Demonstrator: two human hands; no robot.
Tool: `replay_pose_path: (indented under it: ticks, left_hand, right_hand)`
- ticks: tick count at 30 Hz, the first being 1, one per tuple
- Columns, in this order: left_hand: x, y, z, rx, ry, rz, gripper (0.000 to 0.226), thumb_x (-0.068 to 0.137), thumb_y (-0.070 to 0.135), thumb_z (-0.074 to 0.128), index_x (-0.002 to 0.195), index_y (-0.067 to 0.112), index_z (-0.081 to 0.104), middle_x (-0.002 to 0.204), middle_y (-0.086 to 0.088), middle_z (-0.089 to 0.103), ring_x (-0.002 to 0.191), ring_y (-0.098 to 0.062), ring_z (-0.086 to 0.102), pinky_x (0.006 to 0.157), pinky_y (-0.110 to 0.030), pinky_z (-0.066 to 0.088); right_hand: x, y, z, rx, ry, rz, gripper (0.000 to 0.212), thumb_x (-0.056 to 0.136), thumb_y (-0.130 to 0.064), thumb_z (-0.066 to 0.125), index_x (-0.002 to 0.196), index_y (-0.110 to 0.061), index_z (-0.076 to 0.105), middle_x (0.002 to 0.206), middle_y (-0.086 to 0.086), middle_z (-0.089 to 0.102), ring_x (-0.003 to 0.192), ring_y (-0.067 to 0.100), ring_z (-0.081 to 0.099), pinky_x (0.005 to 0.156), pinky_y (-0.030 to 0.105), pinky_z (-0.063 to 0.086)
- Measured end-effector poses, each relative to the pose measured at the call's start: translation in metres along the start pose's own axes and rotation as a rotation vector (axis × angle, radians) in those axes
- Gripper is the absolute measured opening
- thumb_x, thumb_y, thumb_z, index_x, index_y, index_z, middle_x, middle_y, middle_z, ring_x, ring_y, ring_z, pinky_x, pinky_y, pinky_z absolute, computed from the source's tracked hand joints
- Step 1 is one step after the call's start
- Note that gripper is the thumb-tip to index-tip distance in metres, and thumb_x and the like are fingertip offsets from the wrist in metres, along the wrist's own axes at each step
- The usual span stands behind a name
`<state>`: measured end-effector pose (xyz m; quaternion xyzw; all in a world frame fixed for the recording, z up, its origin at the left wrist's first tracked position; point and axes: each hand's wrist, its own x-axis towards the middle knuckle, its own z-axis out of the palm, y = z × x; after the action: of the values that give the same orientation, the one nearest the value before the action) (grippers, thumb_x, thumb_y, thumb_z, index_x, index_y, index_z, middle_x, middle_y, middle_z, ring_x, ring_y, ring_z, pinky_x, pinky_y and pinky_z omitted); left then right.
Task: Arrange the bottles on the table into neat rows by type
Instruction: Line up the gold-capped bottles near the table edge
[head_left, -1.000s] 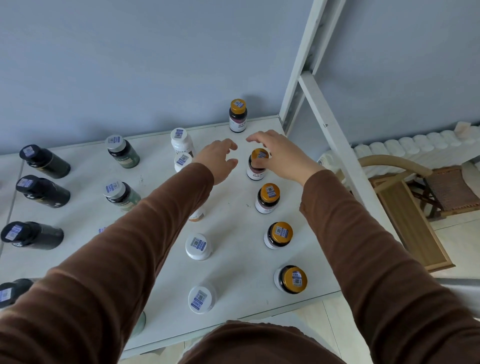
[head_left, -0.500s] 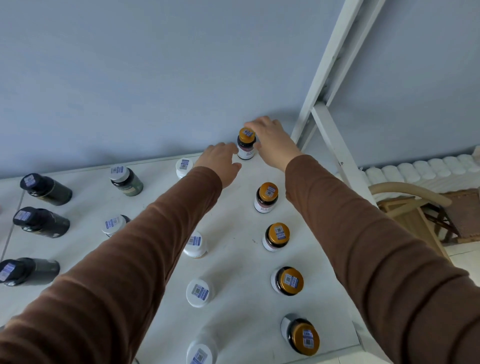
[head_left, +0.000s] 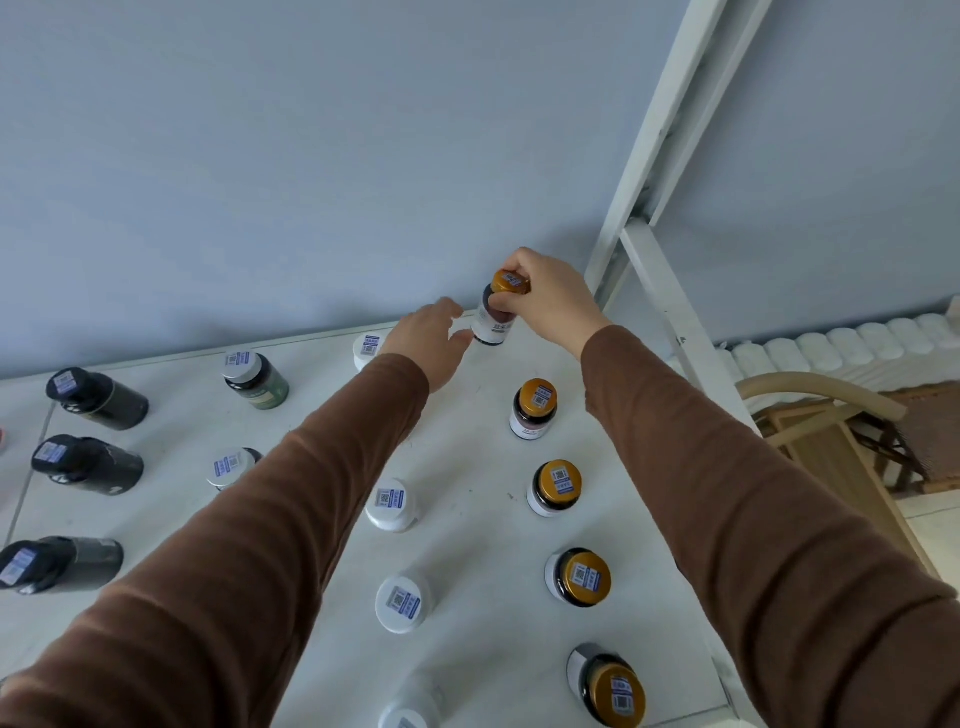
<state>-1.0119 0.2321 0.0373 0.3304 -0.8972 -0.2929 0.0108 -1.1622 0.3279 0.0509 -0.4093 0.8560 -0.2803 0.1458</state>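
My right hand (head_left: 551, 297) grips the orange-capped bottle (head_left: 493, 318) by its neck at the far edge of the white table (head_left: 478, 545), beside the wall. My left hand (head_left: 432, 340) hovers open just left of that bottle. Several more orange-capped bottles (head_left: 535, 408) run in a column toward me on the right. White-capped white bottles (head_left: 390, 504) form a middle column, partly hidden by my left sleeve. Green bottles with white caps (head_left: 255, 378) stand further left. Black bottles (head_left: 96, 397) line the left side.
A white metal frame post (head_left: 654, 150) with a slanted brace rises at the table's far right corner. A wooden chair (head_left: 841, 415) stands right of the table. The grey-blue wall runs directly behind the table.
My right hand has closed around the far orange-capped bottle and it now looks slightly raised and tilted. My left hand has crept toward it. The view has tilted further upward.
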Motion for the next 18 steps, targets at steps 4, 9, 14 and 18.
replay_pose_path:
  ticks: [4, 9, 14, 18]
  left_hand:
    - [-0.006, 0.009, -0.007, -0.395, -0.038, -0.055, 0.031, 0.097, 0.036, 0.043, 0.119, 0.019, 0.057, 0.116, -0.005, 0.064, 0.104, -0.025, 0.059, 0.089, -0.035, 0.045]
    - [-0.024, 0.027, -0.017, -0.734, -0.219, -0.074, 0.040, 0.100, 0.043, 0.035, 0.109, 0.014, 0.062, 0.102, -0.009, 0.066, 0.092, -0.020, 0.060, 0.096, -0.040, 0.048]
    - [-0.040, 0.042, -0.022, -0.909, -0.344, -0.126, 0.052, 0.098, 0.052, 0.035, 0.106, 0.010, 0.064, 0.087, -0.010, 0.064, 0.073, -0.016, 0.058, 0.090, -0.037, 0.052]
    - [-0.046, 0.046, -0.021, -0.902, -0.349, -0.142, 0.052, 0.098, 0.053, 0.035, 0.106, 0.011, 0.064, 0.086, -0.010, 0.065, 0.074, -0.017, 0.058, 0.088, -0.035, 0.053]
  right_hand:
    - [-0.016, -0.006, -0.022, 0.298, 0.028, 0.115, 0.042, 0.079, -0.053, 0.068, 0.103, -0.019, 0.066, 0.096, -0.003, 0.066, 0.087, 0.016, 0.064, 0.077, 0.036, 0.056]
    - [-0.037, -0.013, -0.038, 0.601, 0.041, 0.272, 0.044, 0.077, -0.054, 0.072, 0.083, -0.012, 0.063, 0.080, 0.002, 0.068, 0.065, 0.012, 0.061, 0.059, 0.025, 0.054]
    - [-0.051, -0.013, -0.044, 0.737, -0.008, 0.448, 0.041, 0.074, -0.056, 0.074, 0.081, -0.015, 0.067, 0.063, -0.001, 0.060, 0.055, 0.011, 0.054, 0.055, 0.023, 0.048]
    - [-0.060, -0.011, -0.045, 0.768, -0.039, 0.479, 0.038, 0.075, -0.055, 0.074, 0.080, -0.018, 0.068, 0.065, -0.001, 0.060, 0.058, 0.011, 0.054, 0.057, 0.023, 0.048]
